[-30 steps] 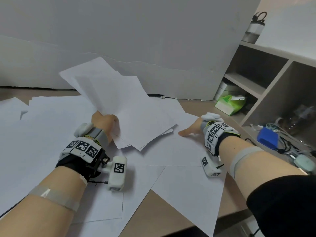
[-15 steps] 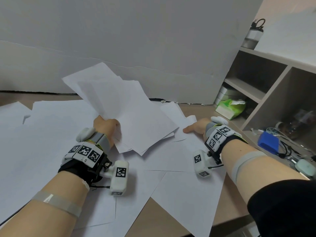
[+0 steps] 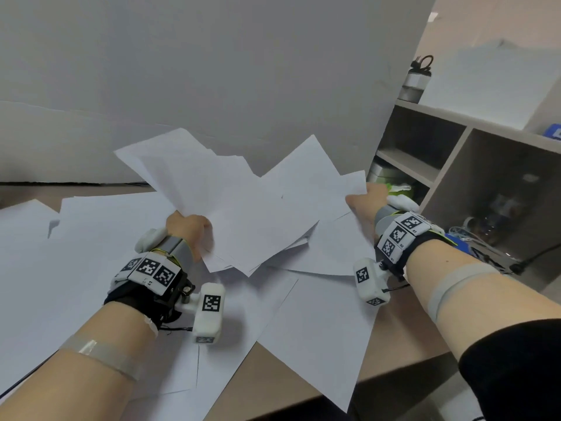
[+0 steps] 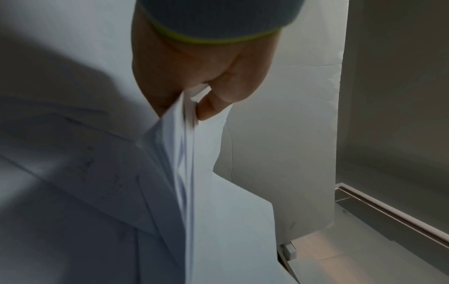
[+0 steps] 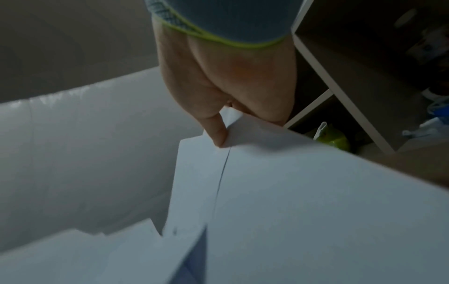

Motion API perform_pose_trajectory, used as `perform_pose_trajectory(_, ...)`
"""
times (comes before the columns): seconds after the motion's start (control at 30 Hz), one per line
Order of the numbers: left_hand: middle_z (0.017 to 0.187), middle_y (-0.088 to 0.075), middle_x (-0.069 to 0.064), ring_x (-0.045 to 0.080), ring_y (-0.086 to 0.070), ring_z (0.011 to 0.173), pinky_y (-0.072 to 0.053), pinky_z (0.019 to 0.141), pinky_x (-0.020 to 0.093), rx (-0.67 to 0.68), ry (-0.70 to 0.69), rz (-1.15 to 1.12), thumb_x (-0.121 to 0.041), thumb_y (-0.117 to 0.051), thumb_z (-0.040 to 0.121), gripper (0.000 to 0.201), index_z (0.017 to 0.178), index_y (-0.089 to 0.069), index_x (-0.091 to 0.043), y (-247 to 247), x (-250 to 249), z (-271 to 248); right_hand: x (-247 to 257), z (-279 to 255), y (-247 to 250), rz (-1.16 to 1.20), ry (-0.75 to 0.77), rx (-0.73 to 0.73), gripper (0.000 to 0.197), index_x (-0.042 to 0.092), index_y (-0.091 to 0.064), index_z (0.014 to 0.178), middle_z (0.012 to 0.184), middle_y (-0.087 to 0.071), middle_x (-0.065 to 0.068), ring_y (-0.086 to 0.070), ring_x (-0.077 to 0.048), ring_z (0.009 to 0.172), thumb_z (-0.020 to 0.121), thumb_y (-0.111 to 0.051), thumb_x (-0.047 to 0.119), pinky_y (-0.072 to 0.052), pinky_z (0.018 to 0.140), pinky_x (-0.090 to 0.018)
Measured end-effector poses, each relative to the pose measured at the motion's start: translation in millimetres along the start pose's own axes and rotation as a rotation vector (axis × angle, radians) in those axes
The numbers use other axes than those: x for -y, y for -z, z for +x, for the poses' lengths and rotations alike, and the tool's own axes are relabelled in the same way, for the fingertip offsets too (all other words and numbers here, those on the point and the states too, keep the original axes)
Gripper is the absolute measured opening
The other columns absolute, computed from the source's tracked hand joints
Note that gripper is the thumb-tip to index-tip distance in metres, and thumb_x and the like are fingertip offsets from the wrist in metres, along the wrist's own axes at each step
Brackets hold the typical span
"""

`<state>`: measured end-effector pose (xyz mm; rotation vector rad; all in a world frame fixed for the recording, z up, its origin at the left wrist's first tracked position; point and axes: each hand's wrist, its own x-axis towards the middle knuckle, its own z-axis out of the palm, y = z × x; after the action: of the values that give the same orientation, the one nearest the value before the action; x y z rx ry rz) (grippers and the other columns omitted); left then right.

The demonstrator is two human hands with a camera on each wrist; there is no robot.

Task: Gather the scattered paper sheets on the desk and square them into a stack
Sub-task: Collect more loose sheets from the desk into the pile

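The left hand (image 3: 186, 229) is clenched on a fanned bundle of sheets (image 3: 212, 205), gripping it at its lower left corner. From the left wrist view the thumb and fingers (image 4: 213, 103) pinch several layered edges of that bundle (image 4: 184, 153), which hangs loosely and is not squared. The bundle is lifted off the counter (image 3: 394, 335) and tilts up and away toward the grey back panel (image 3: 212, 71).

The right hand (image 3: 365, 205) pinches the right edge of 2 raised sheets (image 3: 306, 177); in the right wrist view the thumb lies on top of the sheets (image 5: 291, 182) with the other fingers hidden beneath. These sheets overlap the right side of the left hand's bundle, so the 2 handfuls meet between the hands.

More loose sheets (image 3: 91, 238) lie flat on the counter, covering its left half and the area under both wrists. 1 large sheet (image 3: 321, 344) lies askew near the front, with a corner hanging past the counter's front edge. Bare wood shows only at the front centre and along the right under the right forearm.

The back panel stands close behind the raised paper. To the right, an open shelf unit (image 3: 440, 153) stands right beside the right hand, with a green packet (image 3: 394, 189) in its lower compartment just behind the fingers. The widest open room is above the middle of the counter between the 2 forearms.
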<state>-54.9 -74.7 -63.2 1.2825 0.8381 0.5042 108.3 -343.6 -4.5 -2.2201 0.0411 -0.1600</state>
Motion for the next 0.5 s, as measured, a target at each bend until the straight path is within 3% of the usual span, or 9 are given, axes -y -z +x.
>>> perform_pose_trajectory(0.07, 0.104, -0.053, 0.012, 0.032, -0.053, 0.093, -0.05, 0.088, 0.046, 0.018, 0.012, -0.01, 0.004, -0.057, 0.09, 0.03, 0.116, -0.052, -0.01, 2, -1, -5, 9, -3, 12, 0.08, 0.02, -0.034, 0.01, 0.009, -0.068, 0.084, 0.082, -0.065, -0.009, -0.061, -0.027, 0.077, 0.08, -0.06, 0.013, -0.051, 0.075, -0.032)
perform_pose_trajectory(0.17, 0.095, -0.053, 0.011, 0.033, -0.053, 0.093, -0.049, 0.083, 0.044, 0.026, 0.034, -0.01, 0.004, -0.058, 0.09, 0.024, 0.108, -0.048, -0.008, 11, 1, -12, 23, -11, 21, 0.123, 0.051, -0.053, 0.031, 0.011, -0.066, 0.117, 0.108, -0.071, -0.011, -0.067, -0.035, 0.096, 0.088, -0.058, 0.021, -0.054, 0.094, -0.045)
perform_pose_trajectory(0.3, 0.101, -0.057, 0.017, 0.037, -0.059, 0.095, -0.052, 0.091, 0.053, 0.036, 0.1, 0.048, 0.003, -0.062, 0.085, 0.03, 0.111, -0.05, -0.003, 20, 6, -15, 43, -25, 23, 0.143, 0.184, -0.078, 0.033, 0.014, -0.063, 0.125, 0.117, -0.068, -0.01, -0.064, -0.035, 0.104, 0.094, -0.055, 0.023, -0.051, 0.097, -0.045)
perform_pose_trajectory(0.4, 0.096, -0.057, 0.016, 0.035, -0.059, 0.092, -0.052, 0.086, 0.044, 0.087, 0.125, 0.087, 0.002, -0.064, 0.084, 0.041, 0.123, -0.053, 0.003, 20, 11, -12, 59, -33, 17, 0.167, 0.296, -0.096, 0.026, 0.018, -0.067, 0.117, 0.105, -0.069, -0.006, -0.064, -0.031, 0.094, 0.093, -0.054, 0.023, -0.053, 0.087, -0.039)
perform_pose_trajectory(0.43, 0.097, -0.055, 0.016, 0.034, -0.057, 0.088, -0.051, 0.082, 0.041, 0.1, 0.128, 0.108, 0.002, -0.063, 0.085, 0.036, 0.12, -0.055, 0.003, 20, 11, -14, 66, -39, 13, 0.181, 0.334, -0.085, 0.021, 0.019, -0.068, 0.109, 0.094, -0.067, -0.003, -0.063, -0.026, 0.084, 0.093, -0.054, 0.022, -0.052, 0.078, -0.033)
perform_pose_trajectory(0.5, 0.106, -0.054, 0.016, 0.032, -0.053, 0.085, -0.047, 0.079, 0.038, 0.121, 0.141, 0.142, 0.002, -0.062, 0.088, 0.023, 0.111, -0.058, 0.004, 20, 13, -11, 79, -49, 5, 0.212, 0.404, -0.049, 0.012, 0.017, -0.064, 0.086, 0.069, -0.053, 0.002, -0.047, -0.015, 0.061, 0.094, -0.055, 0.018, -0.04, 0.058, -0.025)
